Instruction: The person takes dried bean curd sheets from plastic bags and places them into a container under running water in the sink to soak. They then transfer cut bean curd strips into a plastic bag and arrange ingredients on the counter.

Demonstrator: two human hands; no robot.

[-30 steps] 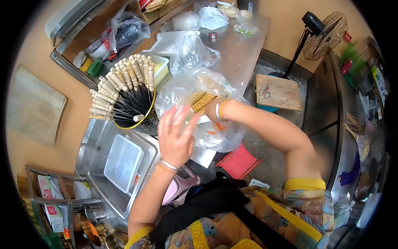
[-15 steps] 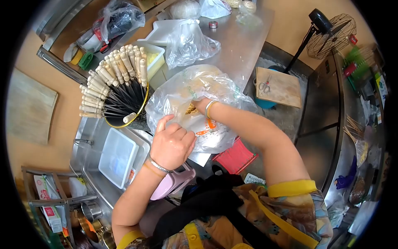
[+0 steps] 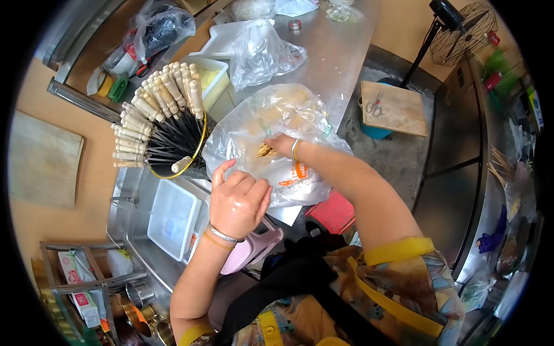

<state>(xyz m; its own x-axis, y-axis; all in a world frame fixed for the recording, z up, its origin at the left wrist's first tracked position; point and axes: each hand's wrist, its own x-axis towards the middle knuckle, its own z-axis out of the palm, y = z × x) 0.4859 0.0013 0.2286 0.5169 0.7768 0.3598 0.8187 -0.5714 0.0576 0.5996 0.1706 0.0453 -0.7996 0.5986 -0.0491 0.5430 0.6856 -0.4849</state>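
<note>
A large clear plastic bag (image 3: pixel 259 109) with orange print lies spread open on the steel counter. Inside its mouth, my right hand (image 3: pixel 281 145) reaches down and closes around a bundle of thin tan sticks (image 3: pixel 265 150); most of its fingertips are hidden. My left hand (image 3: pixel 239 202) is at the bag's near left edge, back upward, with the index finger raised and the other fingers curled under. What these fingers hold, if anything, is hidden. Left of the bag stands a yellow-rimmed bucket (image 3: pixel 203 141) packed with wooden-handled black metal skewers (image 3: pixel 153 106).
A white tub (image 3: pixel 210 86) and a crumpled clear bag (image 3: pixel 262 55) stand behind. A sink (image 3: pixel 121 222) with a white plastic bin (image 3: pixel 173 216) is at left. A red stool (image 3: pixel 332 212), a pink stool (image 3: pixel 254 251), scissors on a board (image 3: pixel 398 112) and a fan (image 3: pixel 461 34) surround the counter.
The camera view has shifted slightly. My right hand stays in the bag on the tan sticks, and my left hand keeps nearly the same curled pose at the bag's edge.
</note>
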